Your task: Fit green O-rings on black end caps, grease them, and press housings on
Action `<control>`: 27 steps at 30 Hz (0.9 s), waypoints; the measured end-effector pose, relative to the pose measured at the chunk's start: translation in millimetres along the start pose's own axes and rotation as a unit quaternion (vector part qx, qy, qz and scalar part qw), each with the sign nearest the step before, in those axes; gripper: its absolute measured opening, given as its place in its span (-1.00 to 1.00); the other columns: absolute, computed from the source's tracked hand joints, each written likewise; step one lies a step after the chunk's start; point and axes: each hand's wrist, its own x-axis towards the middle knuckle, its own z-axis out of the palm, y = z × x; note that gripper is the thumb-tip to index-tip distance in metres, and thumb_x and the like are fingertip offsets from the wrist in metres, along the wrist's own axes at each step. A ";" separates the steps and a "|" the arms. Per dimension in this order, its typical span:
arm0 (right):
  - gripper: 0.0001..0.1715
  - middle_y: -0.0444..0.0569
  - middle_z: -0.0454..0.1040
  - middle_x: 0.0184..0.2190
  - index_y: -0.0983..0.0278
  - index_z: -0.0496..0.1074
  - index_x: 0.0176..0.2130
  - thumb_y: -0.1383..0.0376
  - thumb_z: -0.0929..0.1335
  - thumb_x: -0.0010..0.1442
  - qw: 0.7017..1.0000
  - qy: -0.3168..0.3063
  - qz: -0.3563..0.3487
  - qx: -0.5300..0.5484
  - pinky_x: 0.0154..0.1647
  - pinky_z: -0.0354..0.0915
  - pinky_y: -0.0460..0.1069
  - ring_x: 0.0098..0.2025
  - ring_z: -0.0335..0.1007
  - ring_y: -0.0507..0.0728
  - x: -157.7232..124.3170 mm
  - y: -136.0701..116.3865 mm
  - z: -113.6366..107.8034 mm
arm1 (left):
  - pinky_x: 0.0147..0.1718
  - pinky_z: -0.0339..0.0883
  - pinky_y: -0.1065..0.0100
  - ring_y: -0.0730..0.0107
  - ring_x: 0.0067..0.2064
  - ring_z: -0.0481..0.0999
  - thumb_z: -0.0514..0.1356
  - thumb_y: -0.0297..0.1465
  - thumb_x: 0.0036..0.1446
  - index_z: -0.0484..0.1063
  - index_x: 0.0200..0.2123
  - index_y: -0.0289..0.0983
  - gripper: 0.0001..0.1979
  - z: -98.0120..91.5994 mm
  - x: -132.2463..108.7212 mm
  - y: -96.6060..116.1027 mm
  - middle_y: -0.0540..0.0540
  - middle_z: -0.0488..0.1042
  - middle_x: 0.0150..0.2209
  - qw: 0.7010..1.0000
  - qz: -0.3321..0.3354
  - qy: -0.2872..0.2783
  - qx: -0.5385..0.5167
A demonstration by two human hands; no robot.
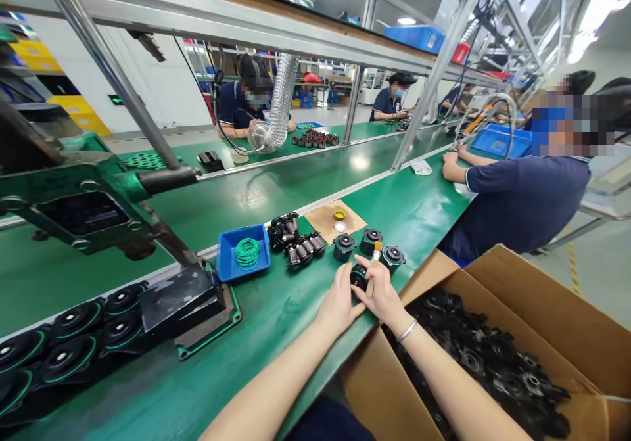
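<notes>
Near the front edge of the green table [266, 316], my left hand [339, 298] is closed round the left side of a small black round part [359, 277]. My right hand [384, 296] is closed at the part's right side and also holds a brush [377, 252], its yellowish tip pointing up. Black round housings [344, 246] stand just beyond my hands. Behind them, a yellow lid-like item [340, 214] and a small white dish [340, 227] lie on brown paper [315, 220]. My fingers partly cover the held part.
Left of my hands are dark cylindrical parts [304, 250] and a blue bin [227, 271] with green rings [247, 254]. A metal press [89, 198] and several housings fill the left. An open cardboard box [547, 283] of black parts stands right. A co-worker [522, 191] sits beyond it.
</notes>
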 end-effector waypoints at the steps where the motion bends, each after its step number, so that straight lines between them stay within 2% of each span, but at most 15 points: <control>1: -0.70 0.21 0.33 0.22 0.19 0.09 -0.19 0.33 0.35 0.24 1.000 0.004 0.005 0.011 0.22 0.21 0.34 0.26 0.28 0.25 -0.1 -4.5 -0.5 | 0.19 0.33 0.03 0.05 0.27 0.34 0.28 -0.51 0.04 0.03 0.27 -0.25 -0.24 5.0 5.8 2.9 -0.30 0.22 0.25 1.000 -0.004 0.013 0.004; 4: -0.71 0.18 0.33 0.22 0.18 0.11 -0.17 0.31 0.36 0.23 0.998 -0.007 0.021 0.053 0.14 0.33 0.23 0.23 0.33 0.22 4.2 -16.4 -11.3 | -0.01 0.46 0.12 0.14 0.06 0.51 0.18 -0.49 0.16 0.18 0.14 -0.24 -0.52 2.8 16.3 10.2 -0.22 0.36 0.07 0.999 -0.022 0.030 0.025; 6: -0.69 0.13 0.36 0.21 0.17 0.14 -0.19 0.27 0.40 0.20 0.996 -0.008 0.036 0.084 0.20 0.30 0.21 0.23 0.33 0.20 13.2 -13.5 -27.8 | -0.07 0.46 0.12 0.12 -0.02 0.54 0.24 -0.41 0.13 0.24 0.08 -0.23 -0.55 -9.4 21.8 12.0 -0.18 0.41 0.00 0.998 -0.021 0.026 0.047; 8: -0.65 0.11 0.35 0.22 0.16 0.14 -0.19 0.24 0.41 0.19 0.991 0.027 0.069 0.114 0.32 0.17 0.24 0.27 0.28 0.19 27.0 4.2 -48.7 | -0.06 0.44 0.10 0.08 -0.03 0.53 0.33 -0.33 0.06 0.28 0.04 -0.24 -0.51 -23.9 29.6 11.9 -0.17 0.44 -0.05 0.997 -0.010 0.017 0.070; 10: -0.64 0.14 0.33 0.23 0.16 0.11 -0.17 0.19 0.39 0.22 0.979 0.080 0.121 0.145 0.38 0.02 0.30 0.30 0.23 0.16 43.0 34.8 -67.1 | -0.06 0.43 0.09 0.06 -0.05 0.53 0.37 -0.28 0.01 0.32 -0.03 -0.26 -0.52 -35.2 39.4 11.7 -0.16 0.46 -0.09 0.996 0.003 0.010 0.090; 12: -0.61 0.15 0.38 0.18 0.16 0.09 -0.18 0.11 0.39 0.22 0.962 0.096 0.170 0.189 0.38 0.00 0.33 0.26 0.28 0.15 56.9 68.9 -77.1 | -0.09 0.44 0.10 0.07 -0.08 0.53 0.39 -0.28 -0.01 0.35 -0.09 -0.27 -0.56 -40.8 47.9 12.5 -0.14 0.47 -0.15 0.994 0.017 0.005 0.108; 15: -0.51 0.11 0.48 0.09 0.16 0.10 -0.24 -0.01 0.42 0.14 0.934 0.056 0.216 0.281 0.32 0.13 0.31 0.20 0.38 0.16 67.6 103.8 -73.9 | -0.05 0.43 0.07 0.05 -0.04 0.50 0.40 -0.31 -0.03 0.39 -0.11 -0.27 -0.58 -40.3 53.3 14.4 -0.16 0.43 -0.12 0.991 0.036 0.013 0.129; 17: -0.46 0.07 0.48 0.10 0.15 0.10 -0.25 -0.03 0.45 0.08 0.911 0.023 0.231 0.341 0.32 0.16 0.28 0.19 0.39 0.16 68.3 110.8 -64.6 | 0.08 0.34 -0.03 -0.07 0.11 0.40 0.42 -0.32 -0.05 0.39 -0.05 -0.28 -0.51 -37.0 53.9 13.2 -0.25 0.34 0.02 0.989 0.043 0.033 0.140; 20: -0.44 0.03 0.42 0.17 0.14 0.12 -0.24 0.02 0.49 0.02 0.880 -0.011 0.247 0.407 0.36 0.12 0.25 0.24 0.35 0.15 66.9 106.1 -51.3 | 0.26 0.08 -0.22 -0.34 0.37 0.01 0.47 -0.28 -0.14 0.25 0.17 -0.28 -0.19 -32.1 58.8 5.5 -0.38 0.01 0.31 0.985 0.076 0.060 0.144; 22: -0.45 0.00 0.39 0.20 0.14 0.13 -0.23 0.07 0.51 0.01 0.863 -0.023 0.257 0.434 0.38 0.08 0.23 0.25 0.33 0.14 67.5 100.6 -45.7 | 0.30 -0.02 -0.27 -0.39 0.42 -0.17 0.49 -0.26 -0.20 0.08 0.28 -0.27 0.01 -30.2 65.6 -1.6 -0.40 -0.16 0.38 0.986 0.102 0.044 0.128; 24: -0.46 -0.02 0.40 0.19 0.15 0.14 -0.22 0.11 0.51 0.01 0.851 -0.023 0.267 0.452 0.38 0.07 0.22 0.23 0.34 0.13 69.0 96.0 -42.0 | 0.31 -0.01 -0.26 -0.37 0.42 -0.14 0.49 -0.25 -0.20 0.03 0.31 -0.29 0.06 -29.4 71.9 -7.2 -0.42 -0.14 0.38 0.988 0.109 0.009 0.106; 27: -0.47 -0.07 0.42 0.15 0.15 0.14 -0.22 0.12 0.51 0.01 0.840 -0.012 0.275 0.468 0.35 0.13 0.18 0.17 0.38 0.11 70.2 88.1 -36.1 | 0.32 0.01 -0.22 -0.31 0.41 -0.06 0.47 -0.24 -0.16 0.08 0.28 -0.29 -0.01 -28.6 73.6 -9.2 -0.41 -0.08 0.35 0.990 0.109 -0.016 0.090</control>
